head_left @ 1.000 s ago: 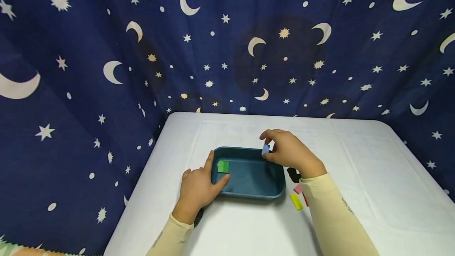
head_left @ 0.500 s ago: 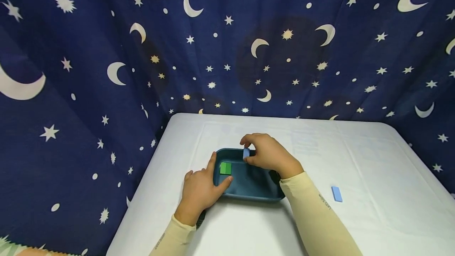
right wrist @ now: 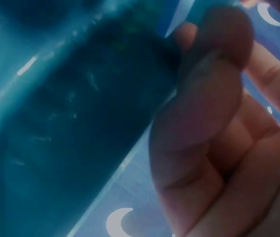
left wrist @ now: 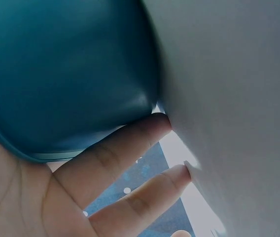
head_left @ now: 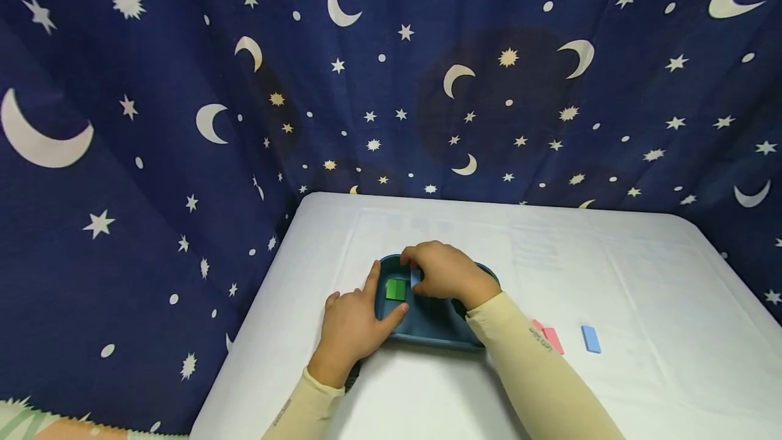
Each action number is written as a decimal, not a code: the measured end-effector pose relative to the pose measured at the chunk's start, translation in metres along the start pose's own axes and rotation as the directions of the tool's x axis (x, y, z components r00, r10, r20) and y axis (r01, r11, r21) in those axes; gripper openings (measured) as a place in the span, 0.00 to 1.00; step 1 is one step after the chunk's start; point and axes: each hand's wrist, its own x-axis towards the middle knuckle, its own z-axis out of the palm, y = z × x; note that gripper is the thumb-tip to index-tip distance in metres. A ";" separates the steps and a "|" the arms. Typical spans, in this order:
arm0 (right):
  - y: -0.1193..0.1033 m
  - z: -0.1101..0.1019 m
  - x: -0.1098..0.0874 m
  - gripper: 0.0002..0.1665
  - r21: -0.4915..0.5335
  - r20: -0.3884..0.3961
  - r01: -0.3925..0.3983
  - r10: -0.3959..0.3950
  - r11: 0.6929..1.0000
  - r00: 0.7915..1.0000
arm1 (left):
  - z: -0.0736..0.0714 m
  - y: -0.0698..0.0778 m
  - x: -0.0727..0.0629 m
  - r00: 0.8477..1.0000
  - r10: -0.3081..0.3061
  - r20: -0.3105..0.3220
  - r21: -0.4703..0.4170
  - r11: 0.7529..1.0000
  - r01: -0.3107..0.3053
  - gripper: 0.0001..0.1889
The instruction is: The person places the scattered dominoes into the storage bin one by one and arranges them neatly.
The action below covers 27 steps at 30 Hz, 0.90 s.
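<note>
One light-blue block point(head_left: 415, 278) is being held within the teal tray point(head_left: 424, 319).
The right hand point(head_left: 446, 273) is pinching it just beside the green piece point(head_left: 396, 289); whether it is touching the tray's floor is not showing. The left hand point(head_left: 348, 328), fingers spread, is bracing the tray's left end. Good placing is probably calling for a light pinch, a steady tray and an unnudged green piece.

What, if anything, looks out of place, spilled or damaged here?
Nothing spilled or damaged stands out. The teal tray looks intact where visible; the right hand holds a blue block inside it. Pink blocks and another blue block lie loose on the table, which hardly seems odd.
</note>
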 end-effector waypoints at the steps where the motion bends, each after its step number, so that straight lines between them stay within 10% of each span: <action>1: -0.001 0.001 0.001 0.29 -0.005 0.019 -0.007 0.007 1.000 1.000 | 0.000 0.000 0.000 1.000 0.002 0.000 -0.002 1.000 -0.002 0.55; 27: -0.009 0.019 0.012 0.32 -0.108 0.107 -0.021 0.033 0.994 0.994 | -0.004 -0.003 0.000 1.000 0.011 -0.013 -0.013 1.000 -0.012 0.55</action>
